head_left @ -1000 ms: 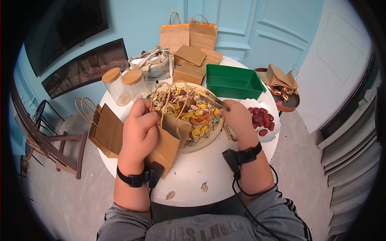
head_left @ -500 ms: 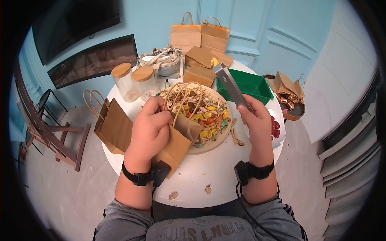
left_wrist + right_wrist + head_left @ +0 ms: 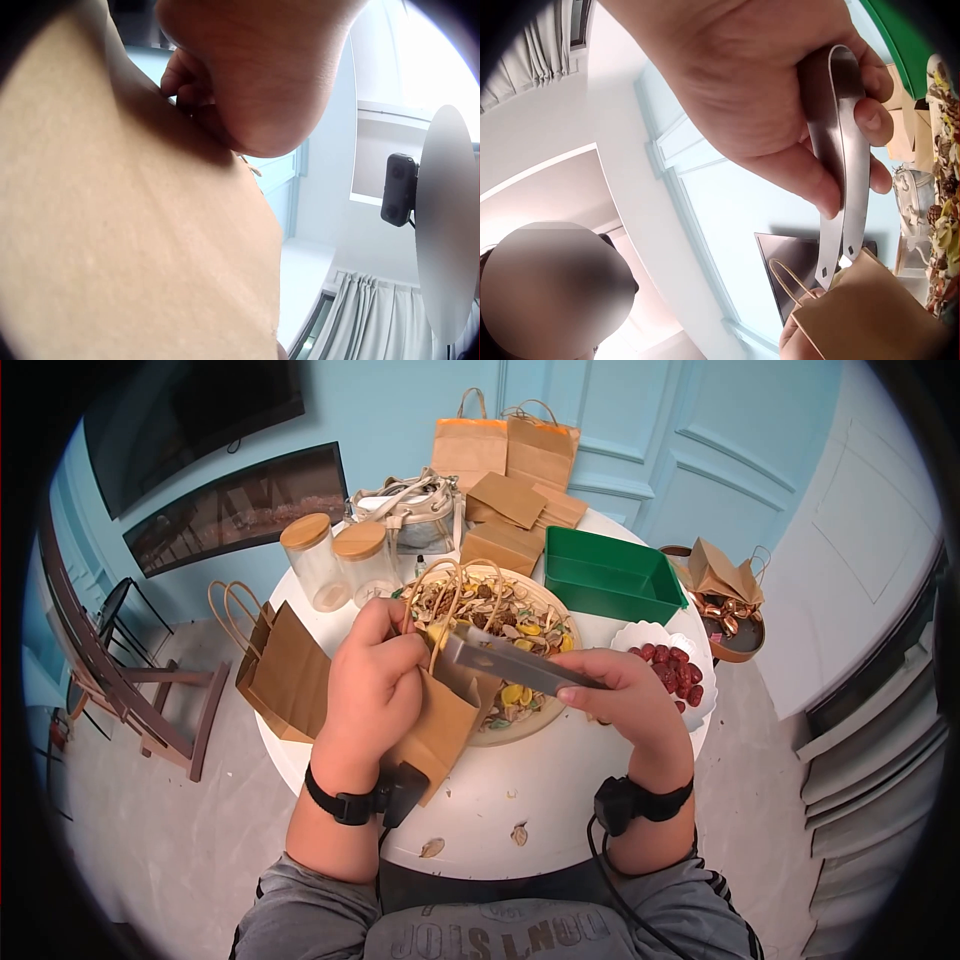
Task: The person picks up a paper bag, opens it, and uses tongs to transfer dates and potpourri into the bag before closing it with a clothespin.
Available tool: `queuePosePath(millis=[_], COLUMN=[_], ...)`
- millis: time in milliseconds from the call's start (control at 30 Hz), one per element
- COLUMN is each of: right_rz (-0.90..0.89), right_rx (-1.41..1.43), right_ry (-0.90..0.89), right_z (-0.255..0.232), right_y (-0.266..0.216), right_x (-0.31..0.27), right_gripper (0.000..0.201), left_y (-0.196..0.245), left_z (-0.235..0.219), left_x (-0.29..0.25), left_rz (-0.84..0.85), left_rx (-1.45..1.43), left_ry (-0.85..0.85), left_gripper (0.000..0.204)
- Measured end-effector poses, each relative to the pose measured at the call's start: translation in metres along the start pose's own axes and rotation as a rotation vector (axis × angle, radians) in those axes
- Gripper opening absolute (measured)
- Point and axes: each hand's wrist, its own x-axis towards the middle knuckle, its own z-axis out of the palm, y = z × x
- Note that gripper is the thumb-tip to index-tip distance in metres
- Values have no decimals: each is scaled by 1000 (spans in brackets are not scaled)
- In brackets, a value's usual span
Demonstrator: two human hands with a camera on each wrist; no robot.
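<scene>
Left of the round tray (image 3: pixel 512 736), a brown kraft paper carrier (image 3: pixel 290 675) with twisted-cord handles leans at the rim of the white tabletop (image 3: pixel 480 825). Behind the tray, to its left, stand two clear cylindrical jars (image 3: pixel 322 575) with flat wooden lids; beyond them sits a transparent handbag (image 3: pixel 425 528) with pale straps.

At the tray's left front, the left hand (image 3: pixel 370 695) grips the upper part of a kraft gift bag (image 3: pixel 435 725), its fingers curled closed beside the looped handles. The bag is tilted, its smooth, matt side towards the near edge.

The tray holds potpourri (image 3: pixel 525 625): papery petals, brown cones and yellow slices, rough and irregular. Behind it are further kraft bags (image 3: pixel 472 448), two upright and others lying lower.

Above the tray's right part, the right hand (image 3: pixel 638 705) holds metal tongs (image 3: pixel 525 666), thumb and fingers closed around their smooth, bent strip. The tong arms lie close together; a yellow piece (image 3: pixel 437 632) shows at their tips, at the gift bag's mouth, near the left fingers.

Right of the tray are a green rectangular bin (image 3: pixel 608 598), behind, and a white scalloped dish (image 3: pixel 708 700) containing wrinkled red dates (image 3: pixel 685 672).
</scene>
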Motion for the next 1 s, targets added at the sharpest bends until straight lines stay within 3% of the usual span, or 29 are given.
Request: queuePosePath(millis=[233,333,433,533,600,667,700,733,800,1000], right_rz=[-28,-100,-252,-311,-275,-351,-237,-235,-79,-40], right_rx=[-9,-7,249,279,163,-500,-521,-518,-741,-867], right_ry=[-26,39,164,283,401,501,436,442,313,333], right_z=[1,-4,-12,-15,-17,-15,-8,-6,-2,0], right_y=[-3,4,13,11,30,42,35,36,38,47], right_x=[0,2,9,17,29,38,35,37,42,46], right_gripper=[36,38,43,42,41,43,42,42,39,31], left_y=[0,0,2,-2,-1,0,-1,-1,-1,-2], left_z=[1,0,-1,0,1,3,4,3,2,2], left_x=[0,0,0,1,1,0,0,0,1,1], left_rz=[-8,-4,-41,-34,-30,-57,-60,-56,-49,-51], left_rx=[6,3,2,-13,-34,-70,-73,-76,-50,-56], left_ry=[-16,-11,-21,-16,-19,-15,-21,-27,-26,-27], left_gripper=[14,13,12,11,11,13,13,13,12,12])
